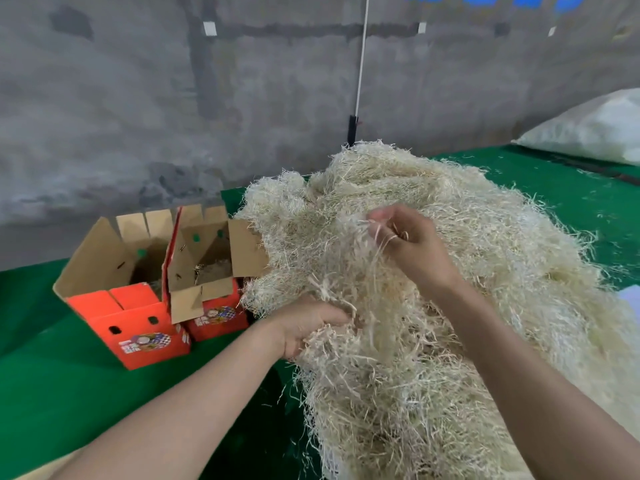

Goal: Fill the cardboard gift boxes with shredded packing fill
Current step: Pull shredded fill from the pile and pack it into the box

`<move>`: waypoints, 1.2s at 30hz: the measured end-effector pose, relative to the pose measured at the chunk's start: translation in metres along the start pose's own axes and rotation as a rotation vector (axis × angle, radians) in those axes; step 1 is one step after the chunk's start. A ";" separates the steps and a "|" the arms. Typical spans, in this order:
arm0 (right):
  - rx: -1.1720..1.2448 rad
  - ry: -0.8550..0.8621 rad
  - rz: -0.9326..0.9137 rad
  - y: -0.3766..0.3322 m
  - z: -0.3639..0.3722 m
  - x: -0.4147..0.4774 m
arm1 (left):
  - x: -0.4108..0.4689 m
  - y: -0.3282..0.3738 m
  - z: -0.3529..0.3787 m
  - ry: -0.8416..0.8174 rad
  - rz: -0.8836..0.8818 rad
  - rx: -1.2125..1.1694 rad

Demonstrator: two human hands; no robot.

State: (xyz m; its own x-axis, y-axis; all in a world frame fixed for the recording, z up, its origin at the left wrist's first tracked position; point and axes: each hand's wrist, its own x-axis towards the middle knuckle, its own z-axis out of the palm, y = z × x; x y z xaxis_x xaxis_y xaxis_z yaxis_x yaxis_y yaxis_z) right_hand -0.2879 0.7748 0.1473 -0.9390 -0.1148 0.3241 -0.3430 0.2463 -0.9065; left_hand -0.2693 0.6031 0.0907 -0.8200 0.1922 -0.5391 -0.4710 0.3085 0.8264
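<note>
- My left hand (313,327) grips a clump of fill (467,306); right hand (414,242) pinches strands.
- At nine o'clock, far box (216,315) holds a little, near box (138,334) looks empty; I reckon most filling remains.

A rough grey concrete wall (138,98) is rising at the back. A thin white cord (362,57) is hanging down along it. A green-covered table (52,393) is standing in front, and a big white sack (595,129) is lying on its far right side.
</note>
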 end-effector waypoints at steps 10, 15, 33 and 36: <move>-0.414 -0.794 0.241 0.007 -0.055 0.035 | 0.000 -0.019 0.003 0.123 0.055 0.175; -1.118 -0.740 0.304 0.044 -0.013 0.032 | 0.006 -0.022 0.010 0.189 0.093 0.101; 0.407 -0.379 0.284 -0.052 0.037 0.006 | 0.005 -0.007 0.006 0.429 0.213 -0.337; -0.107 -0.151 0.157 -0.040 0.049 0.009 | -0.009 -0.001 -0.013 0.599 0.339 -0.462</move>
State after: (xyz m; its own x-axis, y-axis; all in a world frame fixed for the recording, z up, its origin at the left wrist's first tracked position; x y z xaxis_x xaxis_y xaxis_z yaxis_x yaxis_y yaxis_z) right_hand -0.2811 0.7168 0.1734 -0.9694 -0.2082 0.1303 -0.2017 0.3724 -0.9059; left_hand -0.2656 0.5889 0.0964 -0.9144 -0.3633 -0.1785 -0.1458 -0.1158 0.9825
